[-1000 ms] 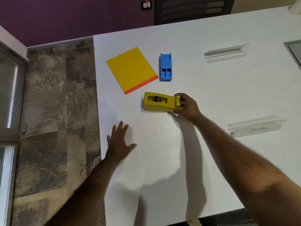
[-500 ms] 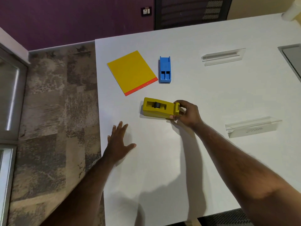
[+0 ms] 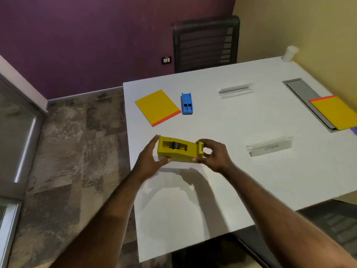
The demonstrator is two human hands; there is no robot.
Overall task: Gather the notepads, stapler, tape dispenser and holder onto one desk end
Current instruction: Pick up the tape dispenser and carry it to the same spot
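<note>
Now the tape dispenser is up in both hands.
The yellow tape dispenser (image 3: 178, 149), earlier slid by the right hand (image 3: 214, 156) alone, is gripped by the left hand (image 3: 149, 157) too, lifted above the desk (image 3: 222, 122) near the notepad (image 3: 157, 107) and blue stapler (image 3: 187, 103); setting it down there looks next.

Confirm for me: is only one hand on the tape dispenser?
No, the left hand grips one end of the yellow tape dispenser and the right hand grips the other.

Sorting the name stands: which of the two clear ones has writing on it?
The near clear stand, right of the right hand, shows handwriting; the far clear stand looks blank.
</note>
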